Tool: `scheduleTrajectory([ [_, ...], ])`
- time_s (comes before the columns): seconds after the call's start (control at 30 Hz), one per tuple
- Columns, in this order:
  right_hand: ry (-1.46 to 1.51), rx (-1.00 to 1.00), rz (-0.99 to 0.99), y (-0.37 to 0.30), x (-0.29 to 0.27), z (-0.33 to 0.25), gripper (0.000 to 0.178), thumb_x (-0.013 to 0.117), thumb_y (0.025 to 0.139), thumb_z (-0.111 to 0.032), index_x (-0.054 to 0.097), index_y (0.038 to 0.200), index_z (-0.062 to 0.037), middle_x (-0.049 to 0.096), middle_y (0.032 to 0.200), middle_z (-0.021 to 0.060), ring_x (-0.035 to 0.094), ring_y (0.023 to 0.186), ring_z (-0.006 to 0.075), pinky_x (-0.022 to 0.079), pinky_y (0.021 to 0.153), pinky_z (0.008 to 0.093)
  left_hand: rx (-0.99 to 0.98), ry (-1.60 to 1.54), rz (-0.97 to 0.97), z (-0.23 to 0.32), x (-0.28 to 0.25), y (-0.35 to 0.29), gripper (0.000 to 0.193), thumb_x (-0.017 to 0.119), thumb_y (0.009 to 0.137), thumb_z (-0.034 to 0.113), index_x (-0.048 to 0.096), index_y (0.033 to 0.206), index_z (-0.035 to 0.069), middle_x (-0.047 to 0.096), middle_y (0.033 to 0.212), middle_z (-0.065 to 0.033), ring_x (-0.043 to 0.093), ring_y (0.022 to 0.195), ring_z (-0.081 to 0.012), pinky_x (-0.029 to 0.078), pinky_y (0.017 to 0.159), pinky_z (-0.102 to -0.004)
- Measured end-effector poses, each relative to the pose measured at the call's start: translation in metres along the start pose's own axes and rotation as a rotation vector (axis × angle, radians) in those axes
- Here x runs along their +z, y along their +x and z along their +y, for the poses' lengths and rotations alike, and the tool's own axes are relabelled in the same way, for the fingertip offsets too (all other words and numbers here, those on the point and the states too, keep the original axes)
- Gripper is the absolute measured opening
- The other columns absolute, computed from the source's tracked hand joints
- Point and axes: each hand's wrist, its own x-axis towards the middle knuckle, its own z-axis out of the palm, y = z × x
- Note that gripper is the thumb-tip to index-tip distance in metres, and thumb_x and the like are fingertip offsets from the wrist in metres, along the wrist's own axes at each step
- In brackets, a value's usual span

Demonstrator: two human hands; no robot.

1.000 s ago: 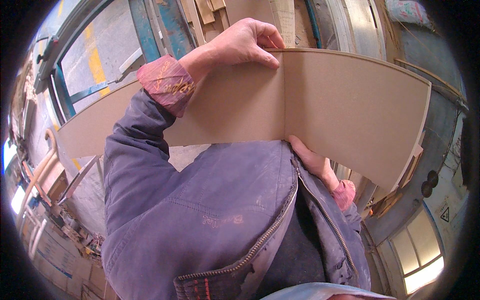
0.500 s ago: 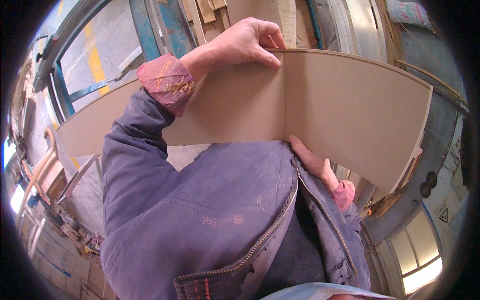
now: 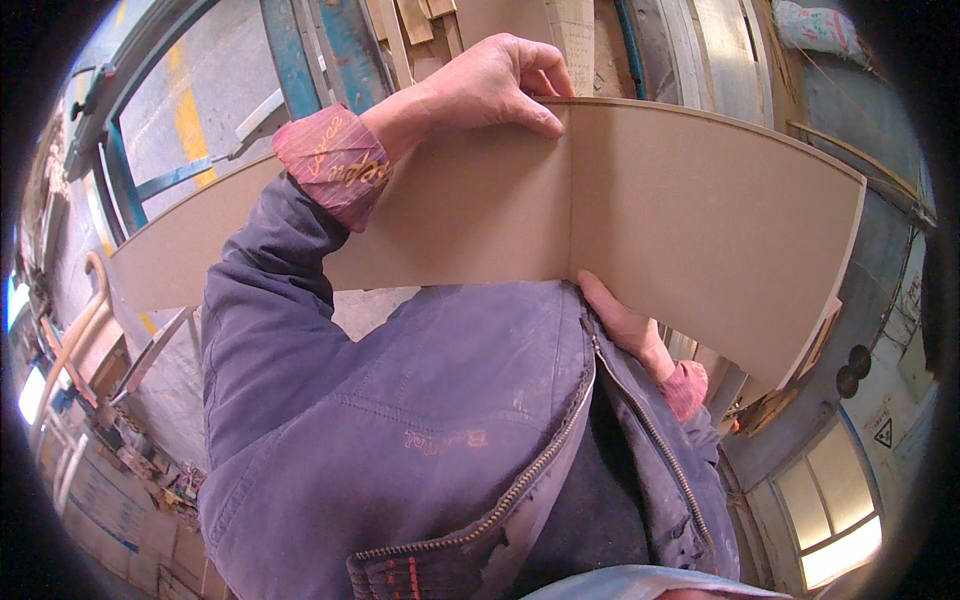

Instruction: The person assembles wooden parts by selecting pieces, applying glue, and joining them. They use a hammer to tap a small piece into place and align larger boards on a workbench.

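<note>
A long brown fibreboard panel (image 3: 690,210) spans the view in front of my chest, with a dark upright line across its middle. Whether that line is a seam between two boards or a fold, I cannot tell. At the line's top end, my left hand (image 3: 505,85) pinches the far edge, its thumb on the near face and its fingers bent over the rim. My right hand (image 3: 620,315) holds the near edge at the line's lower end, close to my jacket. Most of its fingers are hidden by the panel.
A teal metal frame (image 3: 300,60) stands at the far left. Wood strips (image 3: 415,20) and long boards (image 3: 725,50) lie beyond the panel. A curved pipe (image 3: 95,290) rises at left. At the right are a grey wall and a lit window (image 3: 830,490).
Almost nothing differs. Both hands keep their hold on the panel, and the view has shifted very slightly.
</note>
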Motion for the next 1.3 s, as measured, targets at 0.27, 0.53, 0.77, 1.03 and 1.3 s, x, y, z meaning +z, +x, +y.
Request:
scheduleTrajectory([
  [0.27, -0.003, 0.052, -0.011, 0.0007, -0.0001, -0.0004, 0.029, 0.079, 0.093, -0.021, 0.075, 0.114, -0.0006, 0.077, 0.105, 0.0152, 0.074, 0.093, 0.0312, 0.059, 0.08, 0.0438, -0.017, -0.032, 0.051, 0.0012, 0.0027, -0.0006, 0.034, 0.092, 0.079, 0.012, 0.076, 0.108, 0.004, 0.079, 0.1, -0.0097, 0.072, 0.09, -0.0167, 0.058, 0.084, -0.0325],
  [0.53, 0.013, 0.085, -0.028, 0.0018, -0.0009, -0.0042, 0.029, 0.078, 0.095, -0.023, 0.075, 0.113, -0.0008, 0.077, 0.104, 0.0149, 0.074, 0.093, 0.0307, 0.059, 0.081, 0.0434, 0.039, -0.022, 0.044, -0.0045, 0.0018, 0.0017, 0.04, 0.093, 0.078, 0.014, 0.074, 0.111, 0.002, 0.079, 0.107, -0.0129, 0.075, 0.1, -0.0209, 0.059, 0.09, -0.0341],
  [0.77, -0.026, 0.043, -0.058, 0.0031, -0.0028, -0.0007, 0.03, 0.079, 0.094, -0.024, 0.075, 0.112, -0.0005, 0.077, 0.104, 0.0146, 0.074, 0.093, 0.03, 0.059, 0.081, 0.0425, -0.018, 0.127, 0.114, -0.0007, 0.0026, -0.0007, 0.045, 0.093, 0.079, 0.014, 0.072, 0.116, 0.0, 0.078, 0.113, -0.0144, 0.075, 0.108, -0.0215, 0.059, 0.097, -0.0343],
  [1.03, 0.013, 0.075, -0.051, 0.0028, -0.0011, 0.0022, 0.029, 0.079, 0.094, -0.024, 0.075, 0.112, -0.0004, 0.077, 0.104, 0.0143, 0.074, 0.092, 0.0299, 0.059, 0.08, 0.0417, -0.014, -0.036, -0.003, -0.0012, 0.0002, 0.001, 0.037, 0.089, 0.085, 0.01, 0.07, 0.116, 0.002, 0.077, 0.113, -0.0079, 0.073, 0.109, -0.0166, 0.058, 0.098, -0.0312],
  [1.3, -0.02, 0.021, -0.038, 0.0027, -0.0011, 0.0045, 0.029, 0.079, 0.094, -0.024, 0.075, 0.111, -0.0006, 0.077, 0.103, 0.0143, 0.074, 0.091, 0.03, 0.059, 0.079, 0.0422, 0.013, 0.009, 0.035, -0.0036, -0.0001, 0.0012, 0.041, 0.092, 0.082, 0.013, 0.071, 0.115, 0.0, 0.077, 0.111, -0.0102, 0.073, 0.107, -0.0177, 0.059, 0.097, -0.0319],
])
